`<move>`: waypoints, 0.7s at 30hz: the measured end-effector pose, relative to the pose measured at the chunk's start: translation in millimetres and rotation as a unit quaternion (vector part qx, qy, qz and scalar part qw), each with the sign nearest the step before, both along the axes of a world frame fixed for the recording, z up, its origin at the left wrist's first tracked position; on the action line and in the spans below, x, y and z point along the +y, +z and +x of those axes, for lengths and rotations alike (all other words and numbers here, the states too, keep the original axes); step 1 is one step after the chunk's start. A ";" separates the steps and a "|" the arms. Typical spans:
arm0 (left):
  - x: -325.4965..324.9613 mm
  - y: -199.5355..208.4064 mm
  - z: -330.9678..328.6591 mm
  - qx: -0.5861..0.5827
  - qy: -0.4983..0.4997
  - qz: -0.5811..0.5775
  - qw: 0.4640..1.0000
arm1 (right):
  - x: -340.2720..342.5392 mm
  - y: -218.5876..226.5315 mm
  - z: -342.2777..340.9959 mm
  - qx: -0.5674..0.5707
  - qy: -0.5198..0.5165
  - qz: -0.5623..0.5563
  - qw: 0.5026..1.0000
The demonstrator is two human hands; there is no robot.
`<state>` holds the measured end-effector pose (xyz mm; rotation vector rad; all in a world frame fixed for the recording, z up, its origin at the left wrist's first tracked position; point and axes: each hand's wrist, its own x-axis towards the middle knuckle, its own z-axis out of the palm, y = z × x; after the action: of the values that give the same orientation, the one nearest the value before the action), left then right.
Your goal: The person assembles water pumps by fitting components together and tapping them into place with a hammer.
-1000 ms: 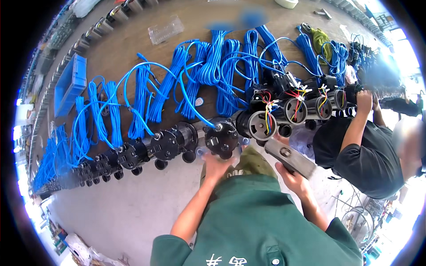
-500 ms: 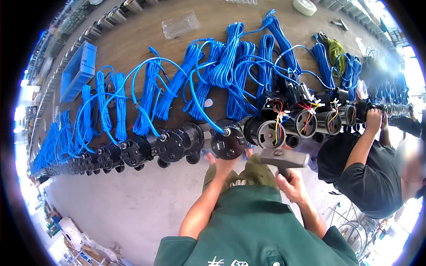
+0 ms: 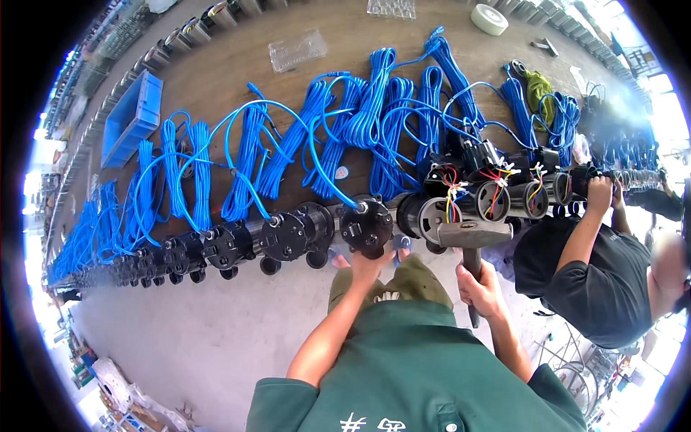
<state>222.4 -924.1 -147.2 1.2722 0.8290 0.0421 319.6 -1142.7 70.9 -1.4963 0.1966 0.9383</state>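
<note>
My right hand is closed round the handle of a hammer. The hammer stands upright, its grey metal head above my fist and in front of the open motor housings. My left hand grips the underside of a black round pump motor at the table edge; some of its fingers are hidden. A blue cable rises from that motor's end cap and arches to the left. Just right of it lies an open housing with red, yellow and blue wires sticking out.
A row of capped black motors runs left along the table edge. Behind them lie several coiled blue cables, a blue crate and a roll of white tape. On the right a co-worker in dark clothing handles other housings.
The hammer has moved up and slightly right, turning from a tilted position to upright in my right hand. My left hand stays on the black motor. The whole view has shifted slightly.
</note>
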 end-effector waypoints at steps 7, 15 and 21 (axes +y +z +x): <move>3.0 15.2 2.8 0.057 -0.029 0.053 0.997 | -5.3 -13.8 -21.6 -0.073 0.074 -0.121 0.987; 15.3 -7.3 -5.9 0.032 -0.020 -0.022 0.999 | 6.6 -8.0 -15.4 -0.005 0.069 -0.064 0.996; 20.9 1.3 7.5 0.004 -0.064 0.122 0.990 | 46.1 -23.2 -10.7 -0.115 0.054 -0.065 0.990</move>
<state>229.8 -903.2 -145.9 1.5547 0.7635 0.0371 308.9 -1096.6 47.7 -1.7368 0.0081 0.8421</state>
